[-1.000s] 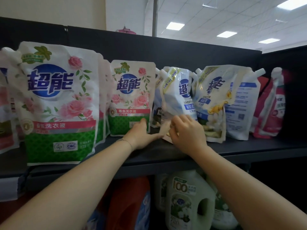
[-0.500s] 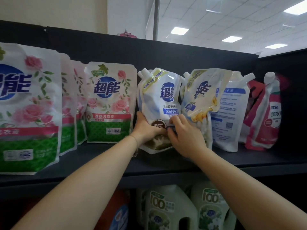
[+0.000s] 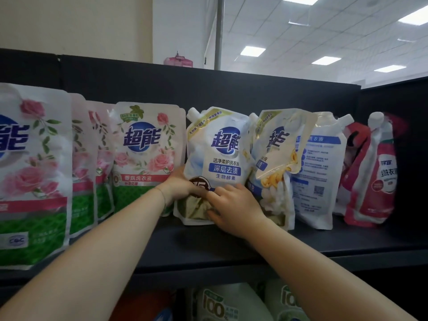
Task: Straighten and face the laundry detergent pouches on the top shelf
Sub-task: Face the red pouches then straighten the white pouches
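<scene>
1. Most of the top shelf [image 3: 301, 242] looked as it had a second before: the rose pouches [image 3: 146, 156] at the left stood upright with their fronts outward, so that stretch seemed finished
2. One pouch carried the change. The blue-and-white pouch [image 3: 222, 149] had stood edge-on and crumpled a second earlier. By this moment it had been turned until its logo and label faced outward. It stood on the shelf between the nearest rose pouch and the yellow-flower pouch [image 3: 280, 158], pressed against the latter, with its base creased and its top leaning slightly left
3. Three neighbours to the right had not been corrected: the yellow-flower pouch was twisted with its top folded forward, the white pouch [image 3: 319, 174] showed its printed back, and the red pouch [image 3: 377, 177] slumped sideways at the far end. These looked like the work left over
4. Left hand [image 3: 180, 186] gripped the blue-and-white pouch at its lower left edge, fingers curled behind it
5. Right hand [image 3: 234, 205] held the same pouch low on its front right, fingers bent over the crumpled base. Facing seemed achieved; flattening the base so the pouch would stand alone probably remained
</scene>
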`<state>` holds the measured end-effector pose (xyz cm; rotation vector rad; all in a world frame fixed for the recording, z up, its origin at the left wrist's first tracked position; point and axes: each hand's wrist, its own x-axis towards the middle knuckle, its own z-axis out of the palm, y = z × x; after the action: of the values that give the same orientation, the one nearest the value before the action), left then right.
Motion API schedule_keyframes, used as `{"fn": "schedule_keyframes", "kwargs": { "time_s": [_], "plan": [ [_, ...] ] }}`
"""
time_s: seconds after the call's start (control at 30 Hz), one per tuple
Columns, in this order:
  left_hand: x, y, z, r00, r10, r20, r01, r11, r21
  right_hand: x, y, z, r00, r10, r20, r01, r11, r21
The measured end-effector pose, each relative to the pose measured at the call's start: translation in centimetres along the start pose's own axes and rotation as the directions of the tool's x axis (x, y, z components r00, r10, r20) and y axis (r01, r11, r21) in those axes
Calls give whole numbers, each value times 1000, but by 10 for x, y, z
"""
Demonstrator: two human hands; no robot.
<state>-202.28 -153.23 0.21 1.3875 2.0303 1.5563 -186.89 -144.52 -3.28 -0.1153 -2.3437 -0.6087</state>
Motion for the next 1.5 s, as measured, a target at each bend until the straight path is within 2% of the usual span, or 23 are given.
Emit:
{"fn": "schedule_keyframes", "kwargs": {
  "time_s": [0.1, 0.17, 0.23, 0.33, 0.4, 0.47, 0.53, 0.6, 0.7, 0.77, 0.83, 0.9, 1.0, 1.03, 1.1, 1.17, 1.27, 1.37, 1.5],
  "plan": [
    [-9, 4, 12, 974, 118, -195, -112, 993, 38, 6, -7, 1, 997, 83, 6, -84, 995, 48],
    [-17, 4, 16, 948, 142, -286, -137, 990, 37, 10, -9, -3, 990, 132, 49, -137, 984, 115],
    [-24, 1, 16, 934, 147, -327, -132, 989, 67, 10, -9, -11, 977, 190, 99, -206, 961, 186],
    [-34, -1, 17, 918, 236, -320, -166, 958, 232, 3, -6, -26, 949, 292, 115, -312, 916, 251],
    [-41, -1, 19, 896, 332, -294, -218, 907, 361, -6, -2, -33, 938, 332, 98, -346, 908, 235],
    [-46, -2, 21, 846, 461, -270, -277, 810, 517, -16, 2, -36, 926, 371, 68, -377, 903, 206],
    [-52, -8, 24, 790, 578, -204, -303, 658, 690, -25, 7, -40, 904, 425, 41, -425, 887, 182],
    [-59, -13, 32, 768, 634, -92, -313, 497, 810, -34, 12, -45, 880, 474, 25, -473, 870, 137],
    [-67, -11, 52, 791, 603, 104, -373, 340, 863, -47, 17, -53, 839, 544, 9, -543, 836, 83],
    [-69, -5, 63, 839, 502, 210, -389, 282, 877, -54, 18, -54, 795, 606, -12, -605, 795, 44],
    [-69, -3, 65, 882, 416, 222, -358, 285, 889, -61, 23, -54, 706, 707, -42, -703, 707, 79],
    [-70, -3, 63, 899, 396, 186, -319, 301, 899, -65, 31, -52, 570, 821, -26, -796, 560, 229],
    [-72, -4, 62, 912, 381, 149, -280, 314, 907, -68, 43, -39, 390, 904, 177, -837, 268, 477],
    [-73, -5, 62, 921, 368, 127, -253, 316, 914, -65, 45, -35, 347, 902, 258, -840, 177, 513],
    [-73, -6, 60, 938, 339, 72, -192, 335, 923, -57, 48, -31, 295, 889, 349, -838, 65, 542],
    [-74, -9, 59, 946, 323, 41, -163, 358, 919, -45, 49, -28, 297, 885, 359, -817, 41, 575],
    [-74, -9, 59, 950, 311, 28, -149, 374, 916, -38, 46, -26, 317, 892, 323, -789, 59, 612],
    [-74, -10, 59, 957, 291, 0, -116, 382, 917, -41, 40, -26, 290, 917, 274, -708, 13, 706],
    [-71, -11, 58, 965, 262, -3, -111, 420, 901, -48, 38, -32, 242, 951, 193, -658, 15, 753]
  ]
}}
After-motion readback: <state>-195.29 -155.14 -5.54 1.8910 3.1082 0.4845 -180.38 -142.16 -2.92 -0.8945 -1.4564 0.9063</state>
